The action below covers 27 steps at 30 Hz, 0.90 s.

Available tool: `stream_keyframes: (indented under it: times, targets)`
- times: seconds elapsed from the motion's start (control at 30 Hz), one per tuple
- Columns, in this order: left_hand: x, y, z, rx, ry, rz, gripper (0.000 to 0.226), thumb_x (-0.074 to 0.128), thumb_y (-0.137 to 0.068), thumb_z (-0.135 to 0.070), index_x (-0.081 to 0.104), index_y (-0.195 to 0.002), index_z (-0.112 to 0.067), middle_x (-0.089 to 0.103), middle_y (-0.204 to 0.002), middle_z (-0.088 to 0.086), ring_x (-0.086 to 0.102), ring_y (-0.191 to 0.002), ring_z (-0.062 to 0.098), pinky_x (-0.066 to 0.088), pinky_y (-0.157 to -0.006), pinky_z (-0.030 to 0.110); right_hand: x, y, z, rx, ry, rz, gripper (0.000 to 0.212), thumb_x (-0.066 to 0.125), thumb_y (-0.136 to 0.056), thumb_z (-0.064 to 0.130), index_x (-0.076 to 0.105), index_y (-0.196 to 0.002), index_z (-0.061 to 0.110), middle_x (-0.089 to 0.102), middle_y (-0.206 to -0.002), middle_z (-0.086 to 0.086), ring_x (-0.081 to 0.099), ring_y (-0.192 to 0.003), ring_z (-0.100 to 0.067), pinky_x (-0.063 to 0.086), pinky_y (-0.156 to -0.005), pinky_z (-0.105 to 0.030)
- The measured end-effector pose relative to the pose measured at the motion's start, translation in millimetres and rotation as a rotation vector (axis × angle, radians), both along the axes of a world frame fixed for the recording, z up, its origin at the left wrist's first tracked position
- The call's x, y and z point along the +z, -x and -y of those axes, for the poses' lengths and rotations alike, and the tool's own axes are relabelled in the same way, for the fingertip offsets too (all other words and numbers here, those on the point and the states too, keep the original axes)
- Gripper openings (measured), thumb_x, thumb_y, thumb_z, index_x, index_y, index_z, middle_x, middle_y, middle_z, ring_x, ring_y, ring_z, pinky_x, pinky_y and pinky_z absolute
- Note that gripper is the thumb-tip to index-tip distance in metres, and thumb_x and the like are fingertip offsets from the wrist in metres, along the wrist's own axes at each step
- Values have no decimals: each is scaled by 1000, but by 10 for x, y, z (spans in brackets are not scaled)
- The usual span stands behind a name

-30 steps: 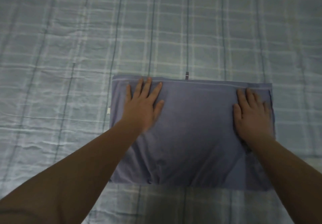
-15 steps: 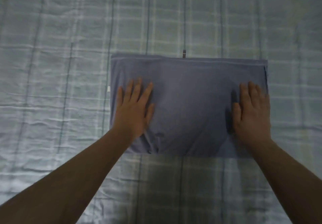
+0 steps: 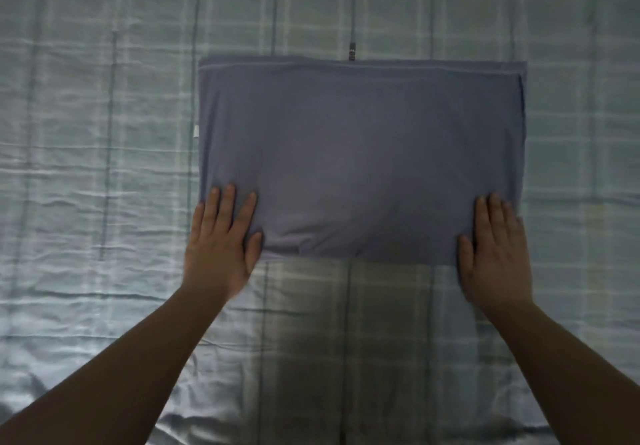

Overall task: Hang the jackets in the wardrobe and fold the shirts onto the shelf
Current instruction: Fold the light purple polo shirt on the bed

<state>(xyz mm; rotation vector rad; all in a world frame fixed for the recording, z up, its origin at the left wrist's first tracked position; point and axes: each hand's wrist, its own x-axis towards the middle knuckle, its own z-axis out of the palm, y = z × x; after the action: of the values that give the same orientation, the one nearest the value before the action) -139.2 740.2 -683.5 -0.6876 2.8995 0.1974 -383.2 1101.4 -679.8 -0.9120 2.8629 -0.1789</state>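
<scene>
A folded blue-grey shirt [image 3: 360,153] lies flat as a wide rectangle on a pale blue checked bedsheet [image 3: 86,167], which fills the whole view in dim, bluish light. The sheet is printed with light bands and thin dark lines. To the left of the shirt it is rippled with fine creases, and nearer the person than the shirt it lies in looser folds. A dark shadow falls on the sheet just below the shirt's near edge.

The left hand [image 3: 221,236] rests on the shirt's near left corner. Its fingers are straight and spread, gripping nothing, and its heel is off the cloth on the sheet. The right hand [image 3: 491,247] lies the same way on the shirt's near right corner, flat and relaxed with the fingers together, holding nothing. Both bare forearms reach in from the bottom of the view.

A pale stitched seam runs along the shirt's far edge. A small white tag [image 3: 196,131] sticks out from its left edge. A small dark tab [image 3: 352,53] sits on the sheet just beyond the far edge; what it is cannot be told. A few soft wrinkles gather in the shirt beside the left thumb.
</scene>
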Motion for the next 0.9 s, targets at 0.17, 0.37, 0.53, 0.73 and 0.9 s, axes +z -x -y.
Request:
stream_keyframes:
  times: [0.17,0.37,0.53,0.73,0.9]
  targets:
    - [91,13,-4,-12,32,63,62,24,-102,-49,21,-158,-21,18,-164,15,14,-151,35,19,-120,55,61,32,-33,1,-13,41,63,37,-100,34,25,-155,4,28,-159,-21,28,-145,-41,23,-118,-53]
    - [375,445,-213,-13,-20,-18,62,32,-98,-45,34,-154,-18,31,-158,18,22,-148,38,17,-119,56,290,142,-62,-117,137,125,61,46,-91,29,42,-146,3,39,-151,-23,35,-139,-42,28,-116,-52]
    - [449,1513,-595,-168,-149,-108,49,46,-93,-29,55,-135,-5,54,-137,19,44,-132,42,31,-114,51,530,110,-61,-562,375,279,47,52,-80,20,57,-125,10,59,-121,-16,54,-112,-37,46,-96,-45]
    - [635,3012,-1246,-229,-358,-127,33,47,-93,-20,63,-120,-9,62,-115,15,58,-104,36,49,-90,43,538,142,-109,-767,333,485,12,66,-83,23,55,-85,20,57,-83,-2,60,-81,-32,41,-67,-32]
    - [633,3977,-1633,-90,-450,-39,14,50,-99,-19,63,-99,-13,65,-110,14,60,-102,30,37,-79,30,492,270,-132,-802,274,600,20,71,-84,26,54,-91,18,55,-83,-1,63,-86,-31,37,-65,-31]
